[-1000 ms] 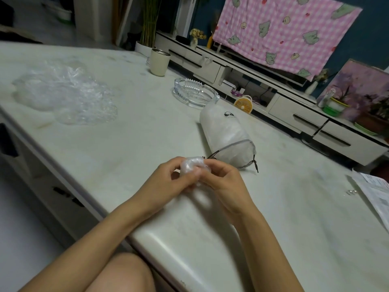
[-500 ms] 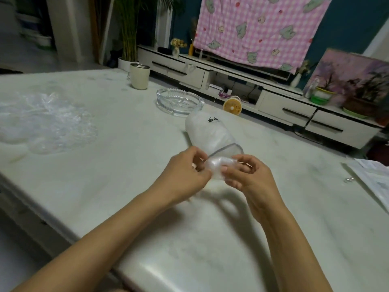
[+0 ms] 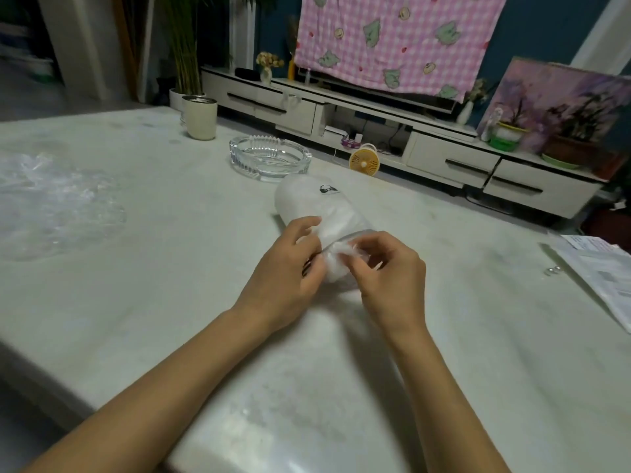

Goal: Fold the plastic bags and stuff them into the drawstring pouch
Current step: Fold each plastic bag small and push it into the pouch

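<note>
A white drawstring pouch (image 3: 317,206) with a small black print lies on its side on the pale marble table (image 3: 170,302), its dark-rimmed mouth toward me. My left hand (image 3: 290,264) grips the left edge of that mouth. My right hand (image 3: 389,271) pinches a small folded clear plastic bag (image 3: 338,249) right at the opening, partly inside it. A loose heap of clear plastic bags (image 3: 51,206) lies at the table's far left.
A glass ashtray (image 3: 269,158) sits just behind the pouch, a cream cup (image 3: 199,117) farther back left. Papers (image 3: 601,268) and two small beads (image 3: 551,270) lie at the right edge. A low cabinet (image 3: 444,148) stands beyond the table.
Both hands moved the folded bag forward from in front of me to the pouch's mouth. My left hand shifted from the bag to the pouch rim. The camera tilted up.
</note>
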Demonstrator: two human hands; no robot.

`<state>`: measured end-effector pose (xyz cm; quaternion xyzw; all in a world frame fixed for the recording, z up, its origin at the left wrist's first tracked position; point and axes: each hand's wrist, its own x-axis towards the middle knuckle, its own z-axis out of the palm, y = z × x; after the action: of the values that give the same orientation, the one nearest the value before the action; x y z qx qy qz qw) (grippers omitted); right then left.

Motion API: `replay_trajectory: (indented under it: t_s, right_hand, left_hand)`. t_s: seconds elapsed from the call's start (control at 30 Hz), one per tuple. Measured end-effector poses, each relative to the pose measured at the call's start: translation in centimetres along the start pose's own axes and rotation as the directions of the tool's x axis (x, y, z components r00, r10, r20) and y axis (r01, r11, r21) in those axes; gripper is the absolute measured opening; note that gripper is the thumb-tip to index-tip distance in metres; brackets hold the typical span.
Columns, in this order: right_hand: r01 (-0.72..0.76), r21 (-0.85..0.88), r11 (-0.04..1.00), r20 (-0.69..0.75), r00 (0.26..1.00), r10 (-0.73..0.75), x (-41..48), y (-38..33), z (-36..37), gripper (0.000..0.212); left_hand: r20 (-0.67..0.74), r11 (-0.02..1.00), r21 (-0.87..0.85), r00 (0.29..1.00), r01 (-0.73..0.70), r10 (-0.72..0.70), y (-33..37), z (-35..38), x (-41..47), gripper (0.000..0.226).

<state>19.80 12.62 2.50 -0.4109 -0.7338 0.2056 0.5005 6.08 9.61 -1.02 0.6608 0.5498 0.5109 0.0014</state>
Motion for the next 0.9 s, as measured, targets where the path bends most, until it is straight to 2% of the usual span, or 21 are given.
replay_trajectory:
  t_s: [0.1, 0.17, 0.23, 0.33, 0.43, 0.5, 0.57, 0.6, 0.67, 0.7, 0.77, 0.8, 0.9]
  right_hand:
    - [0.211, -0.3, 0.93, -0.172, 0.947, -0.27, -0.2, 0.2, 0.5, 0.015]
    - [0.257, -0.359, 0.897, -0.215, 0.913, -0.348, -0.2, 0.2, 0.7, 0.024]
    - [0.297, -0.355, 0.886, -0.164, 0.914, -0.372, -0.2, 0.1, 0.8, 0.042]
    - [0.278, -0.352, 0.894, -0.063, 0.946, -0.319, 0.0, 0.5, 1.3, 0.058]
    - [0.178, -0.399, 0.899, -0.129, 0.96, -0.248, -0.4, 0.5, 2.1, 0.039]
    - [0.043, -0.362, 0.931, -0.118, 0.989, -0.092, -0.4, -0.1, 2.4, 0.029]
    - [-0.053, -0.321, 0.945, 0.046, 0.996, 0.072, 0.0, -0.3, 2.3, 0.03]
    - [-0.068, -0.263, 0.962, 0.13, 0.986, 0.105, 0.2, -0.5, 2.1, 0.032]
    - [-0.077, -0.12, 0.99, 0.239, 0.965, 0.104, 0.3, -0.8, 1.3, 0.036]
    - [-0.078, -0.076, 0.994, 0.246, 0.965, 0.094, 0.0, -1.0, 0.9, 0.038]
    - [-0.01, -0.083, 0.997, 0.178, 0.984, 0.025, -1.0, -1.5, 0.6, 0.038]
    - [0.035, -0.098, 0.995, 0.138, 0.99, -0.022, -1.7, -1.7, 0.7, 0.035]
    - [0.119, -0.066, 0.991, 0.12, 0.987, -0.111, -2.8, -3.0, 1.1, 0.029]
  left_hand:
    - [-0.084, 0.988, -0.149, 0.996, -0.035, 0.023, 0.5, -0.4, -0.5, 0.023]
    - [-0.088, 0.983, -0.174, 0.995, -0.058, 0.043, 0.7, -0.7, -1.1, 0.02]
    - [-0.07, 0.982, -0.17, 0.995, -0.079, 0.068, 0.9, -0.8, -1.8, 0.018]
    - [-0.012, 0.984, -0.157, 0.997, -0.078, 0.077, 1.4, -1.1, -2.9, 0.016]
    - [0.049, 0.987, -0.128, 0.993, -0.1, 0.107, 2.2, -0.8, -4.0, 0.011]
    - [0.059, 0.993, -0.051, 0.992, -0.106, 0.109, 2.2, -0.6, -4.5, 0.012]
    - [0.065, 0.988, 0.088, 0.99, -0.128, 0.123, 2.0, -0.4, -4.3, 0.024]
    - [0.082, 0.977, 0.168, 0.99, -0.129, 0.117, 1.8, -0.7, -4.0, 0.032]
    - [0.135, 0.948, 0.305, 0.989, -0.094, 0.054, 1.1, -0.9, -3.2, 0.038]
    - [0.148, 0.931, 0.358, 0.989, -0.066, 0.013, 0.7, -1.0, -2.8, 0.034]
    - [0.185, 0.933, 0.359, 0.979, 0.01, -0.081, 0.2, -1.6, -1.9, 0.023]
    - [0.2, 0.937, 0.349, 0.975, 0.017, -0.092, 0.0, -2.3, -1.6, 0.026]
    - [0.135, 0.906, 0.423, 0.99, -0.016, -0.046, -1.5, -5.9, -2.0, 0.032]
